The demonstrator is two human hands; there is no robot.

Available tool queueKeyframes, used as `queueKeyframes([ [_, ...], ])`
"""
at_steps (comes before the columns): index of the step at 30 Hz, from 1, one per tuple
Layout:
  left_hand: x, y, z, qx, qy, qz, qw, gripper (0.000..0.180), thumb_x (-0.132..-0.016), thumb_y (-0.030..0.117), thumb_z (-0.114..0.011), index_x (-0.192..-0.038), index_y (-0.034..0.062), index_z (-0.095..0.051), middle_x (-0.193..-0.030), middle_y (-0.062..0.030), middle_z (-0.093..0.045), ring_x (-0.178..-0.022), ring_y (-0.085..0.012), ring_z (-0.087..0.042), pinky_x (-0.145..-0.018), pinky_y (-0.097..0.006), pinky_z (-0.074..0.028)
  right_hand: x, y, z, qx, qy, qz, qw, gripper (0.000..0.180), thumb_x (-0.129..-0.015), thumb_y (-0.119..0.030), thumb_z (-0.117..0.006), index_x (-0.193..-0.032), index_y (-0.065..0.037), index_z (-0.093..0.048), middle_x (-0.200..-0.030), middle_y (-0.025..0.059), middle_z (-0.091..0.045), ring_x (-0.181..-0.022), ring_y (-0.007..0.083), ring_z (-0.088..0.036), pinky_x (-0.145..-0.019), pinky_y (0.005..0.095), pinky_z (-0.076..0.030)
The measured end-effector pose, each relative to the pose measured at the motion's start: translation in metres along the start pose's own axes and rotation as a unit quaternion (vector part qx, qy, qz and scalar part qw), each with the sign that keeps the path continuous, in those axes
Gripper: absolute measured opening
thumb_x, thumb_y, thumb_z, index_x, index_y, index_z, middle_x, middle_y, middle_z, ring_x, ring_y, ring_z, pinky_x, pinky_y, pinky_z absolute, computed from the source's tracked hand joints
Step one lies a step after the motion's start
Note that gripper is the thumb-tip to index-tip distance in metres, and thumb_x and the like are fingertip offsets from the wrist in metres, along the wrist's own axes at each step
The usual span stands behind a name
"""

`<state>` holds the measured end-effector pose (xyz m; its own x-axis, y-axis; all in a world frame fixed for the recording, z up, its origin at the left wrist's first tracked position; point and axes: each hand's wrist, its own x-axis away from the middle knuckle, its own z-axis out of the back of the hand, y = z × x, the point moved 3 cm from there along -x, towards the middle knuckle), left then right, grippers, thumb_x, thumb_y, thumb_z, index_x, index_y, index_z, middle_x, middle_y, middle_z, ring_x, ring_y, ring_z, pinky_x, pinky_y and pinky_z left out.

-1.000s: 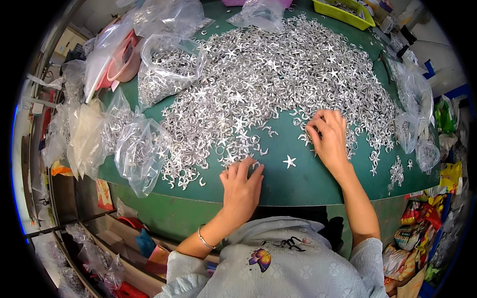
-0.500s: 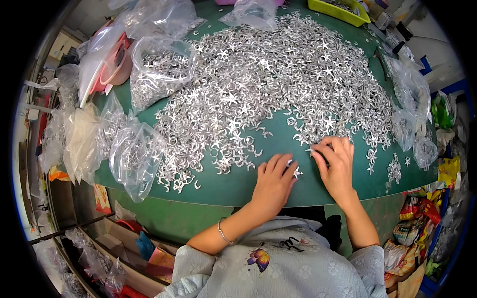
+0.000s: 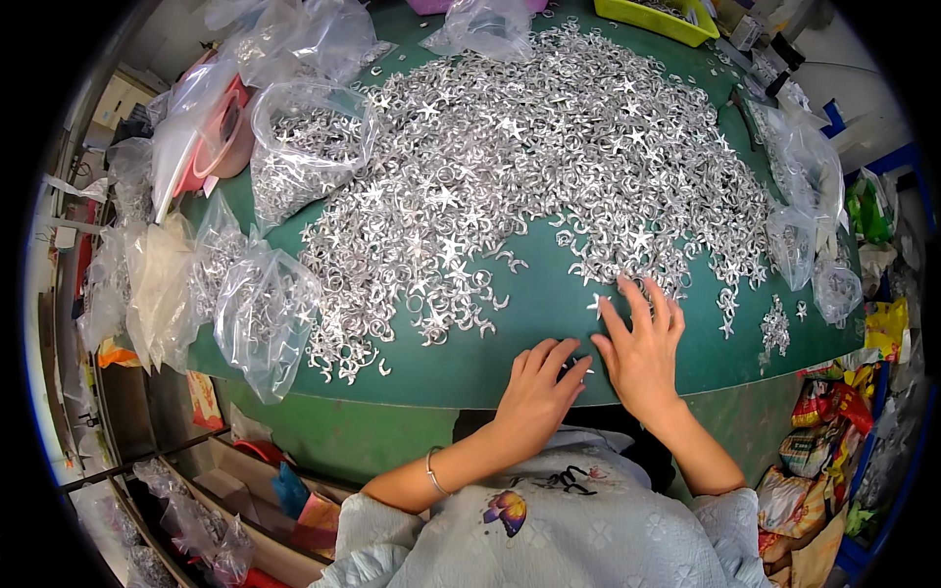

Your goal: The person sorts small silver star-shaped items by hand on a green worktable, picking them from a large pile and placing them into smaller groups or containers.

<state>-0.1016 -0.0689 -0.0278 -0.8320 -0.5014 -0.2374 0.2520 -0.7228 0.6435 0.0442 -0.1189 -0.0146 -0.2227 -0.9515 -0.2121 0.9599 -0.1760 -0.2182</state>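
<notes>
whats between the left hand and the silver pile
Nothing shows between the left hand and the near edge of the silver pile: just bare green tabletop, seen in the head view.

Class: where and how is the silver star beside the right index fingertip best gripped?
Probably by two outstretched points, from above and the near side: the silver star is small, its points jut outward, and bare green tabletop lies on its near side.

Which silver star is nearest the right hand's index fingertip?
The star just left of the right hand, beside its index fingertip; others in the pile lie farther off.
</notes>
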Motion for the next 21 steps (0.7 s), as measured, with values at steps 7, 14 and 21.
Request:
queueKeyframes([
  [7, -0.001, -0.003, 0.002, 0.005, -0.004, 0.054, 0.999, 0.044, -0.080, 0.008, -0.068, -0.122, 0.0026, -0.055, -0.135, -0.0124, -0.047, -0.123, -0.0321, -0.045, -0.095, -0.046, -0.037, 0.005, 0.004, 0.015, -0.137, -0.004, 0.033, 0.990, 0.038, -0.079, -0.010, -0.068, -0.117, -0.011, -0.064, -0.136, 0.0131, -0.046, -0.129, 0.0384, -0.035, -0.102, 0.0530, -0.027],
  [14, 0.002, 0.002, -0.009, -0.029, -0.067, -0.025, 0.997, 0.042, -0.082, 0.005, -0.063, -0.124, 0.0008, -0.055, -0.144, -0.0135, -0.041, -0.136, -0.0310, -0.036, -0.110, -0.056, -0.024, -0.041, 0.035, 0.005, 0.013, 0.040, 0.054, 0.998, 0.034, -0.082, -0.018, -0.069, -0.115, -0.015, -0.065, -0.140, 0.0129, -0.042, -0.133, 0.0392, -0.032, -0.104, 0.0560, -0.025],
  [21, -0.035, -0.018, 0.009, -0.124, -0.026, -0.009, 0.992, 0.056, -0.074, -0.005, -0.056, -0.129, -0.0001, -0.050, -0.142, -0.0141, -0.042, -0.130, -0.0353, -0.040, -0.106, -0.055, -0.030, -0.041, 0.049, 0.007, 0.003, 0.118, 0.007, 0.993, 0.032, -0.081, -0.018, -0.070, -0.112, -0.011, -0.066, -0.133, 0.0150, -0.046, -0.129, 0.0392, -0.037, -0.103, 0.0537, -0.028],
])
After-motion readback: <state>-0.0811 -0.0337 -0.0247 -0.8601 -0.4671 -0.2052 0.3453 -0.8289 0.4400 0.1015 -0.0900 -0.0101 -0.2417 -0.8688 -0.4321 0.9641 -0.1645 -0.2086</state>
